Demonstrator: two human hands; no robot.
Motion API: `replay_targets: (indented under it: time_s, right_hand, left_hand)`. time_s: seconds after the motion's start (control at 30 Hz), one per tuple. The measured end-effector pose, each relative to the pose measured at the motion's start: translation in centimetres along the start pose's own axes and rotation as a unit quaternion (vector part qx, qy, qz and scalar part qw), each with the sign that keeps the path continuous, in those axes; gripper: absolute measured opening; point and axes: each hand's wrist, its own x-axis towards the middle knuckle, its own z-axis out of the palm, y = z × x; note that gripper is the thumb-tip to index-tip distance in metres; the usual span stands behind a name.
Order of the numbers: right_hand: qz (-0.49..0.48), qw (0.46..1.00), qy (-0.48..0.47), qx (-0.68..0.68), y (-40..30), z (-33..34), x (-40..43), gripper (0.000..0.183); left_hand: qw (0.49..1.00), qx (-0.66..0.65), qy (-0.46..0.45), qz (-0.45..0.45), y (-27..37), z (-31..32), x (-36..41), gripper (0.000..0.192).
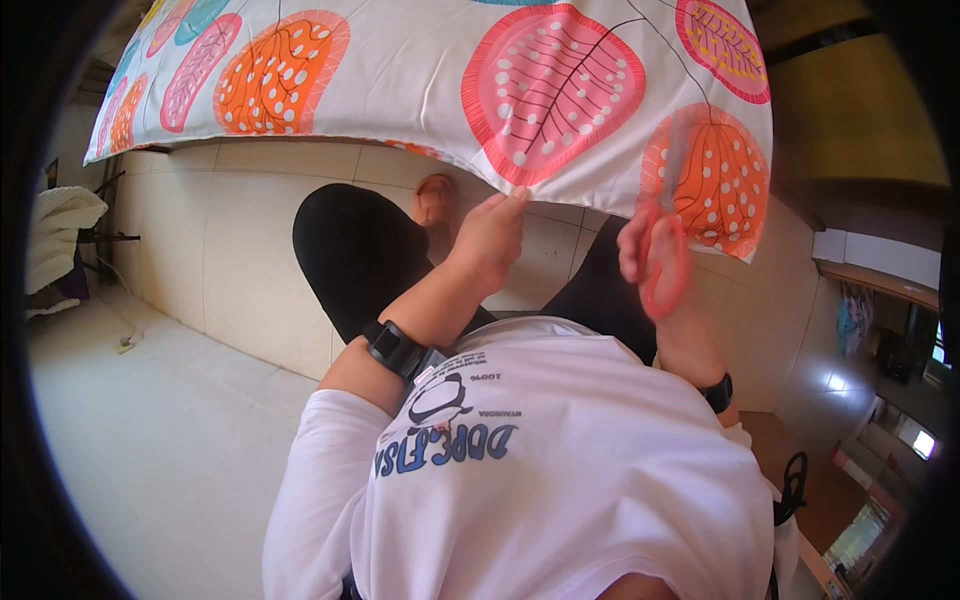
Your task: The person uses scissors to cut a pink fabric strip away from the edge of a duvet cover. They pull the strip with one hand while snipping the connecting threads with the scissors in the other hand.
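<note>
A white cloth with large pink, orange and teal leaf prints (405,82) spreads across the top of the view, its lower edge hanging over the front. My left hand (495,236) pinches that edge between thumb and fingers, just below a big pink print. To the right, my right hand (654,251) holds a pair of scissors with red handles (667,292); its fingers are in or around the loops. The scissor blades point up over the orange print and are blurred, so whether they are apart cannot be told.
My black-clad legs (360,247) are below the cloth edge, on a tiled floor (247,225). A cream knitted cloth (64,225) lies at the far left beside a dark metal frame. A cable runs along the floor there. Wooden furniture (870,281) stands at right.
</note>
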Motion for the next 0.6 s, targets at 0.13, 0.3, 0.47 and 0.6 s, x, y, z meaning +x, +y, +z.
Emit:
replay_targets:
  time_s: [0.13,0.3,0.47,0.6]
  right_hand:
    - [0.120,0.989,-0.071,-0.057,1.8,-0.6,-3.0,0.044]
    - [0.259,0.957,-0.125,-0.023,2.5,-0.7,-4.6,0.047]
    - [0.271,0.954,-0.129,0.013,2.7,-0.8,-4.6,0.048]
    - [0.274,0.954,-0.122,0.011,2.8,-0.8,-4.6,0.048]
  left_hand:
    - [0.998,-0.043,-0.032,-0.037,-0.5,-0.1,0.4,0.021]
    - [0.996,-0.051,-0.068,-0.020,-1.2,-0.1,0.5,0.020]
    - [0.991,-0.091,-0.095,-0.011,-1.2,-0.3,0.3,0.016]
    - [0.993,-0.081,-0.079,-0.007,-1.1,0.2,0.0,0.012]
